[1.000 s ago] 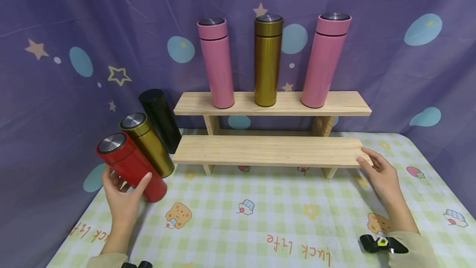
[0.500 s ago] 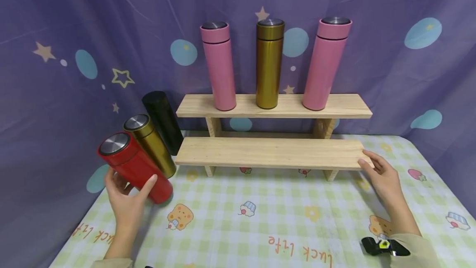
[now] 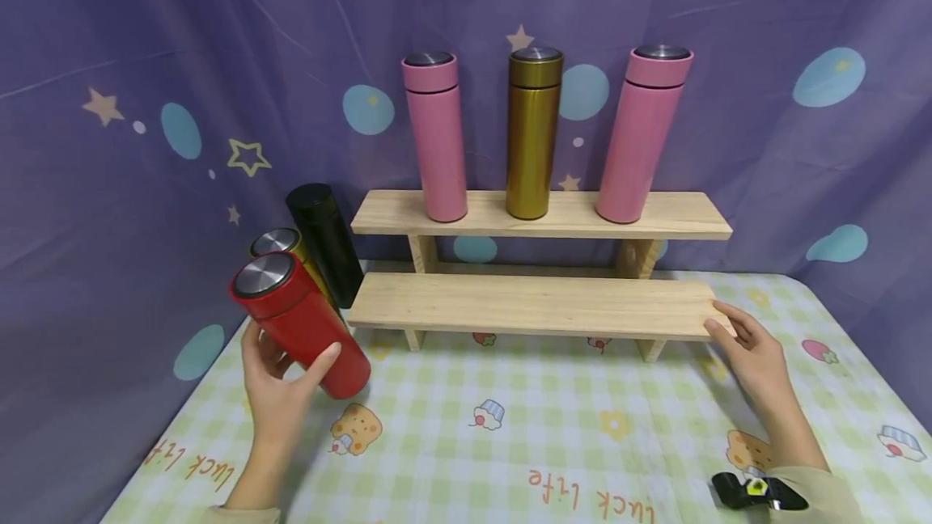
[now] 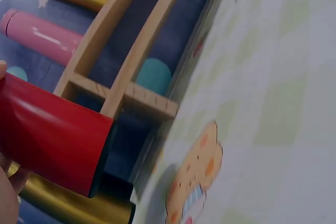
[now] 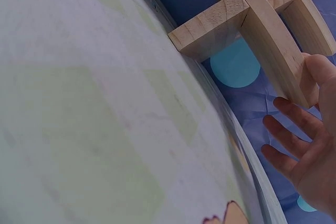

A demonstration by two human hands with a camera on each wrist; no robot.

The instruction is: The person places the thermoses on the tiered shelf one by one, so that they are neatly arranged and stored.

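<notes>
– Left hand (image 3: 278, 395) is gripping the red bottle (image 3: 304, 326), tilted, just above the desk (image 3: 408, 459), near the lower shelf (image 3: 539, 306). What's the right hand (image 3: 757, 362) up to?
– Pinching the lower shelf's right end. Upper shelf (image 3: 684, 213) has 2 pink bottles (image 3: 440, 140), 1 gold bottle (image 3: 534, 136) between.

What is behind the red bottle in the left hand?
In the head view, a gold bottle, with a black bottle beyond it. The red bottle covers most of the gold one there; the left wrist view shows the gold one's lower end.
</notes>
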